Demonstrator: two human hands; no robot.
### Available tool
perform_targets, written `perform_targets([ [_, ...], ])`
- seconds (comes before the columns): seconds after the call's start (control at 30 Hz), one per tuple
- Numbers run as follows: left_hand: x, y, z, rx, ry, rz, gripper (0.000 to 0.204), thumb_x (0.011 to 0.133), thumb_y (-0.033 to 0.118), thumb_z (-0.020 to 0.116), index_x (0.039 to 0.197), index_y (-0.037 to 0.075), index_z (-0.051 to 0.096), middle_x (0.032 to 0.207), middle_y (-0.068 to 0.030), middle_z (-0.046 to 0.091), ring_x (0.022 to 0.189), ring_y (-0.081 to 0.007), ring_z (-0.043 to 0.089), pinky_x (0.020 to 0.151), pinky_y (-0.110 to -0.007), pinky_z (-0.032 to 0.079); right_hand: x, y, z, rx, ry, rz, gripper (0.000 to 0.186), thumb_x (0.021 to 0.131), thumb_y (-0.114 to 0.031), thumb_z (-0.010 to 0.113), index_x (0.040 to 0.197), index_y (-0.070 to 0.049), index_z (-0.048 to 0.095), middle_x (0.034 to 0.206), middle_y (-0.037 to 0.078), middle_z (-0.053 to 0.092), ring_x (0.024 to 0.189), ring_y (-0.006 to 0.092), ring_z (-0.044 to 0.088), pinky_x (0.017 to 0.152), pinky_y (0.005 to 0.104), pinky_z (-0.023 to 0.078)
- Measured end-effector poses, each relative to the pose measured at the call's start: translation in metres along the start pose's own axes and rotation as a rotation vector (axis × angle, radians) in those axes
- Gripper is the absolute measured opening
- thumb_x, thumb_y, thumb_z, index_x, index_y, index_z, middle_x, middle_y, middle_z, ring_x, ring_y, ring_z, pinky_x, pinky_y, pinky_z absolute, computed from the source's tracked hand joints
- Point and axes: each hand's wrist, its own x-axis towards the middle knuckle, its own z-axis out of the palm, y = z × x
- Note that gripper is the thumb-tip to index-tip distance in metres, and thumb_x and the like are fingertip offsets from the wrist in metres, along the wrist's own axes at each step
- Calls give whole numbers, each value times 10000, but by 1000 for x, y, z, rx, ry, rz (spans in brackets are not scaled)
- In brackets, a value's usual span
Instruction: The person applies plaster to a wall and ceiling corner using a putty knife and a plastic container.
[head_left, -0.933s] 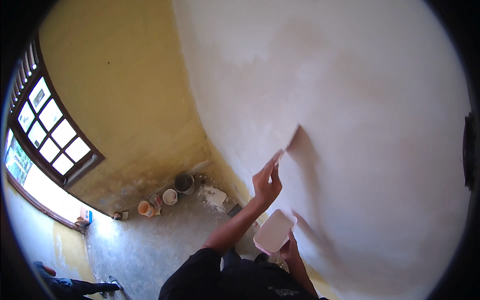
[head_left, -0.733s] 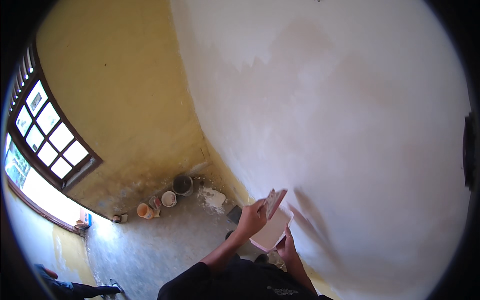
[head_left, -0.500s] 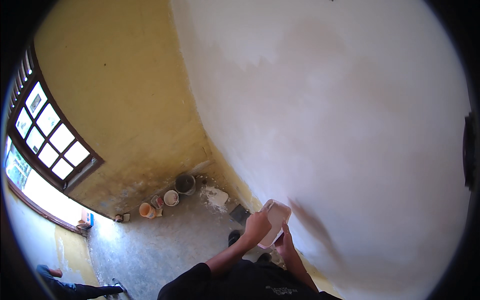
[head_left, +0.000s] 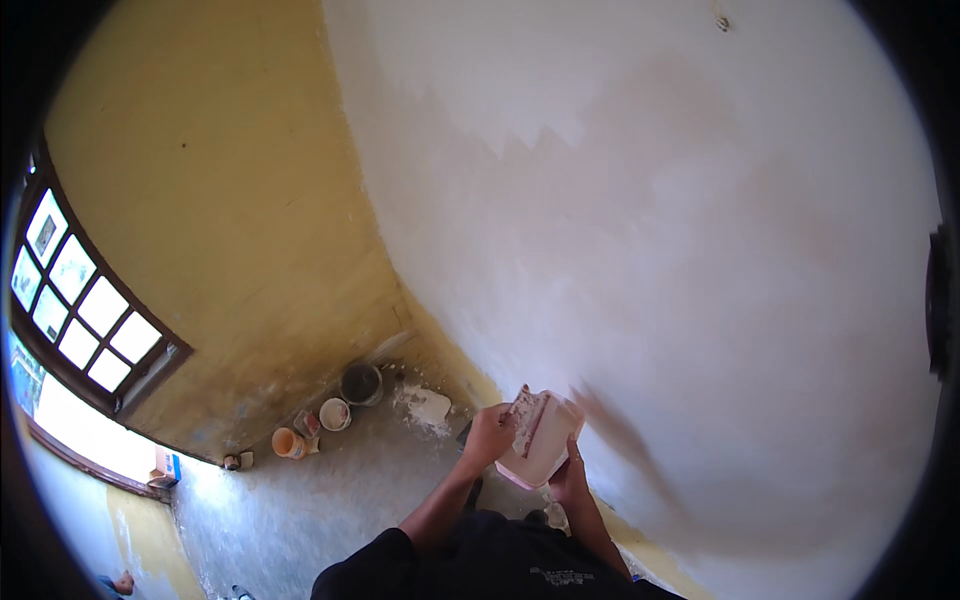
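Note:
In front of my body, above the floor, my right hand (head_left: pixel 568 480) grips the lower right side of a shallow rectangular plastic tub (head_left: pixel 552 455), pale pink, with a smooth pale layer inside. My left hand (head_left: pixel 488 437) is closed on a scraper (head_left: pixel 528 418) whose wide blade is smeared with lumpy pinkish-white paste. The blade lies over the tub's left part; whether it touches the rim I cannot tell. The scraper's handle is hidden by my fingers. To the right rises a white wall (head_left: pixel 700 300) with damp-looking beige patches.
A black bucket (head_left: pixel 361 384), a white bucket (head_left: pixel 335 414) and an orange bucket (head_left: pixel 289 443) stand along the yellow wall (head_left: pixel 250 230). White powder (head_left: pixel 425 408) is spilled near the corner. A cardboard box (head_left: pixel 164 468) sits below the window (head_left: pixel 90 300). Another person's hand (head_left: pixel 122 583) shows at lower left.
My left hand has shifted left and turned, and the scraper's paste-covered blade now shows over the tub. The view has swung slightly; less of the other person shows.

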Motion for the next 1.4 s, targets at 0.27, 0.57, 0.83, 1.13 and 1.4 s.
perform_targets([
  [0.27, 39, -44, -41, -1045, -234, -320, 266, 924, -13, 498, 1182, -48, 555, 1049, -76, 646, 924, -152, 631, 831, -301, 520, 7, 1, 38, -41, -28, -111, 546, 1012, -424, 420, 1400, -40, 389, 1362, 130, 514, 1237, 281, 510, 1065, 439, 388],
  [0.57, 65, -27, -66, -1312, -271, -245, 318, 960, -1, 447, 1274, -39, 481, 1107, -71, 610, 957, -174, 621, 944, -323, 477, 13, 11, 40, 49, 34, -150, 526, 1011, -392, 446, 1398, -41, 387, 1354, 108, 518, 1262, 266, 489, 1077, 424, 378],
  [0.83, 174, 54, -68, -128, 790, 526, 367, 967, 11, 464, 1330, -16, 510, 1255, -200, 608, 1119, -272, 626, 880, -320, 506, 14, 26, 31, 0, 87, -168, 524, 1018, -414, 406, 1417, -75, 370, 1368, 106, 504, 1265, 269, 485, 1074, 438, 383],
  [1.13, 115, -14, 41, 106, 380, 842, 559, 772, -145, 465, 1323, -57, 494, 1354, -265, 503, 1280, -414, 473, 1043, -443, 433, 3, 25, 20, -1, 107, -150, 526, 1022, -409, 396, 1424, -73, 359, 1373, 102, 501, 1272, 281, 476, 1080, 449, 374],
  [1.4, 186, -42, -51, -142, 830, 116, 138, 878, 21, 480, 819, -75, 560, 682, -255, 574, 609, -359, 552, 589, -462, 405, -3, 13, 2, -9, 61, -96, 511, 1013, -390, 438, 1411, -77, 367, 1376, 96, 495, 1276, 262, 470, 1074, 448, 373],
])
